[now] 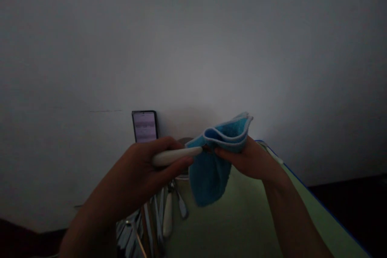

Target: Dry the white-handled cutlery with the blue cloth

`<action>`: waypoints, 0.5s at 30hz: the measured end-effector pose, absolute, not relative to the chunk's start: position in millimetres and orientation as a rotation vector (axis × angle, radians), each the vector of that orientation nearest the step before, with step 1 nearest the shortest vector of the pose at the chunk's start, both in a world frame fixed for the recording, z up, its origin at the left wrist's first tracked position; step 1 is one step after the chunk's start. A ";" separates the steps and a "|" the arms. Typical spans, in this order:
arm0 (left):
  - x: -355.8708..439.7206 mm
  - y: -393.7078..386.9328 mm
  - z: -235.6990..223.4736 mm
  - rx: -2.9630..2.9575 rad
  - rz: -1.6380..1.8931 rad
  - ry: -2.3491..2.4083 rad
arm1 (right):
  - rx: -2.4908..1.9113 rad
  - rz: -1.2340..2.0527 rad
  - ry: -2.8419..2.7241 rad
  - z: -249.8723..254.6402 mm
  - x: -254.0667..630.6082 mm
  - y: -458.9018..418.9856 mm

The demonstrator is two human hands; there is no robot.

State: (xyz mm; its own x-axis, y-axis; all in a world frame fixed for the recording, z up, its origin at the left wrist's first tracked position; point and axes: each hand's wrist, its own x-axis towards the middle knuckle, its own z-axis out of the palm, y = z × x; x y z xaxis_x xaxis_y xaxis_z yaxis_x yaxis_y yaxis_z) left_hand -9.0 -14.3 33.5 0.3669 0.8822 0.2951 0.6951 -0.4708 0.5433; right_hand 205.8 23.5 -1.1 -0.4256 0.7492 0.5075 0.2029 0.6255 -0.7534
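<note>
Apparently mid-wipe, unfinished | head: left hand [143, 165], grip narrow around white-handled utensil [177, 157] over counter [229, 217]; right hand [255, 161], grip holding blue cloth [210, 181] at its metal end | cutlery [167, 215] below, wiped or not: cannot tell

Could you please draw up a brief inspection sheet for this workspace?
Surface: green tabletop with a blue edge, dimly lit.
Items in hand: white-handled utensil, its far end hidden at the blue cloth.
Clutter: assorted utensils lying close together; partly hidden round container.
Hands: left hand grips the white-handled utensil; right hand holds the blue cloth.
Cables: nothing seen for certain.
Surroundings: upright phone before a pale wall.
</note>
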 end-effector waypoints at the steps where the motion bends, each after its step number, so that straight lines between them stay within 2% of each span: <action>1: -8.9 -13.6 33.1 2.312 0.803 1.375 | -0.768 0.774 -1.938 -1.1 205.3 23.9; 15: -10.2 -11.6 29.1 2.286 0.808 1.351 | -0.824 0.612 -1.950 -0.7 204.6 24.8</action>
